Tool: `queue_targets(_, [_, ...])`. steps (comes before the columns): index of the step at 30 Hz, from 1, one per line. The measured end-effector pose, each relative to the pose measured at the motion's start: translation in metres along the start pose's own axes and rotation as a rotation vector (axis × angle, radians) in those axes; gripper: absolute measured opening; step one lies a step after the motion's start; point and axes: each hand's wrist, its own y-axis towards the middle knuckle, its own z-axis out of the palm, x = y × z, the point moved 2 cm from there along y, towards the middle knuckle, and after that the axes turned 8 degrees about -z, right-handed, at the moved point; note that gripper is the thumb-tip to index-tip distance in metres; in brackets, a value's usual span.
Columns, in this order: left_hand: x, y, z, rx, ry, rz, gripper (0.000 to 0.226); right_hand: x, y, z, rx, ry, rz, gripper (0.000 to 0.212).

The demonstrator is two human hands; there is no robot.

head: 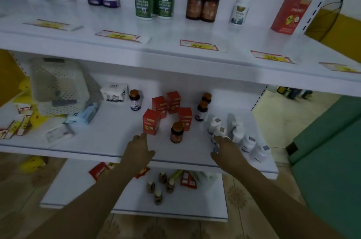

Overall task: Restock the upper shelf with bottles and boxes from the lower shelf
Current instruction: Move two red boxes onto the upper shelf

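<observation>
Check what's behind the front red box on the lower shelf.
Behind the front red box stand three more red boxes; it covers the nearest one's lower part, so contact there cannot be seen.

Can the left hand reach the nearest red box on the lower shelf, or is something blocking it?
Probably yes. The left hand is open and almost at the nearest red box; nothing stands between them. The amber bottle stands apart to the right.
</observation>
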Motion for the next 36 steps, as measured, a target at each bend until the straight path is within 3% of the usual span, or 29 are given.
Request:
queue_targets(4, [0.012, 0.045, 0.004, -0.024, -0.076, -0.005, 0.075, 0.008, 0.056, 0.019, 0.037, 0.001, -0.024, 0.066])
queue_targets(8, [0.009, 0.099, -0.002, -0.136, 0.076, 0.179, 0.085, 0.007, 0.119, 0.024, 0.020, -0.012, -0.050, 0.077])
queue_targets(16, [-0.001, 0.179, 0.009, -0.071, 0.469, 0.265, 0.093, 0.014, 0.212, 0.041, 0.077, -0.110, -0.143, 0.071])
queue_targets(21, [0.007, 0.191, 0.015, -0.198, 0.366, 0.297, 0.070, 0.009, 0.221, 0.054, 0.054, -0.260, -0.174, 0.074])
queue_targets(24, [0.007, 0.190, 0.007, -0.134, 0.243, 0.248, 0.061, 0.005, 0.221, 0.047, 0.004, -0.152, -0.100, 0.075])
queue_targets(27, [0.003, 0.175, -0.007, -0.128, -0.022, 0.209, 0.059, 0.010, 0.214, 0.023, -0.245, -0.040, -0.108, 0.062])
queue_targets(29, [-0.005, 0.162, -0.021, -0.072, -0.398, 0.183, 0.053, 0.018, 0.204, 0.003, -0.346, 0.245, -0.095, 0.062])
queue_targets(32, [-0.022, 0.134, -0.049, 0.110, -1.006, 0.136, 0.052, 0.036, 0.179, -0.025, -0.318, 0.751, -0.047, 0.053])
queue_targets(36, [-0.041, 0.084, -0.081, 0.262, -1.251, 0.202, 0.035, 0.062, 0.135, -0.054, -0.243, 1.274, -0.158, 0.026])
